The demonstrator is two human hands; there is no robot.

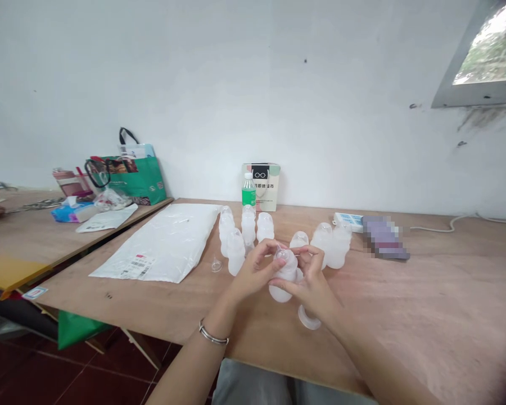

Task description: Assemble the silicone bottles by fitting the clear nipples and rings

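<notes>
A frosted, translucent baby bottle (280, 293) is upright between my hands, close to the table's front edge. My left hand (255, 271) grips its top from the left, with the thumb laid across the clear teat end. From the right, my right hand (311, 279) closes its fingers and thumb around the same upper part. Partly behind my right wrist lies a white ring (309, 320). A small clear teat (216, 264) rests to the left. Similar bottles stand behind my hands, a group on the left (236, 253) and another on the right (338, 247).
A large white mailing bag (164, 239) lies flat on the left. Against the wall stand a green-labelled drink bottle (248, 194) and a paper bag (271, 194). A blue-white box (349, 221) and a partly blurred purple item (382, 239) are at right, near a white cable (451, 228).
</notes>
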